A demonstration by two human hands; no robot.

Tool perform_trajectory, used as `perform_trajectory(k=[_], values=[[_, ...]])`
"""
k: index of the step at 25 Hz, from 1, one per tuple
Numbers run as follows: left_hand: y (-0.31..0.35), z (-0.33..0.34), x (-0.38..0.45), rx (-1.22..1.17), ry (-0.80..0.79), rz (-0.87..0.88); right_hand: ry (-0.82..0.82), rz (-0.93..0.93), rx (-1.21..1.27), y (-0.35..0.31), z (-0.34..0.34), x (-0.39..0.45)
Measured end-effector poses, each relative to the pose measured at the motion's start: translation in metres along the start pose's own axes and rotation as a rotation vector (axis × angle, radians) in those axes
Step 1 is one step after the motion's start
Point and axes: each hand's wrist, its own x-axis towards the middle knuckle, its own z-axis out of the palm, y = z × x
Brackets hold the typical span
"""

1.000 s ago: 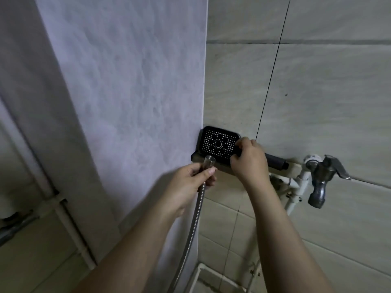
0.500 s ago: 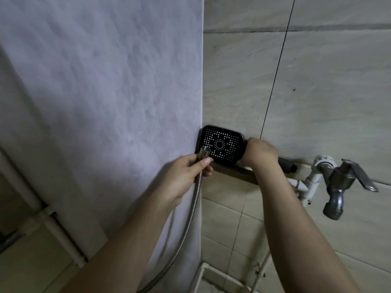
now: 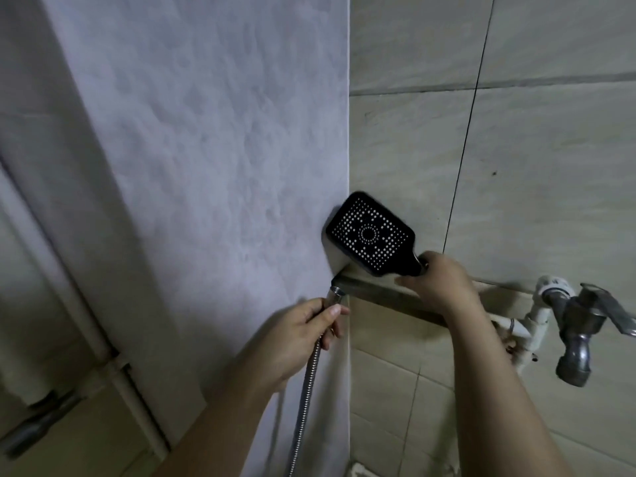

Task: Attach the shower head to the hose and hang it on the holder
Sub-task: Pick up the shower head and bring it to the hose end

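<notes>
A black square shower head point(image 3: 370, 234) with white nozzle dots is tilted up in front of the corner of the wall. My right hand point(image 3: 435, 282) grips its handle, which is hidden inside my fist. The head is lifted just above a narrow ledge point(image 3: 371, 290) on the tiled wall. My left hand point(image 3: 297, 333) pinches the metal hose point(image 3: 306, 401) close under its threaded end nut point(image 3: 336, 291), below and left of the shower head. Hose and shower head are apart. No holder shows.
A metal tap point(image 3: 581, 325) on white pipe fittings point(image 3: 540, 306) juts out at the right, close to my right forearm. A grey marbled panel point(image 3: 206, 166) covers the left wall. White pipes point(image 3: 103, 339) run down the far left.
My right hand has lifted the shower head off the ledge and tilted it up to the left. My left hand with the hose end has stayed in about the same place.
</notes>
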Motion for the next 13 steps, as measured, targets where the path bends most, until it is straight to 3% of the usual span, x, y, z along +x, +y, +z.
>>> perform_trajectory(k=[7, 13], values=[[0.010, -0.021, -0.064, -0.013, 0.113, 0.032, -0.130, -0.171, 0.744, -0.067, 0.012, -0.065], [0.022, -0.046, -0.155, 0.020, 0.248, 0.061, -0.288, -0.189, 1.022, -0.113, 0.025, -0.152]])
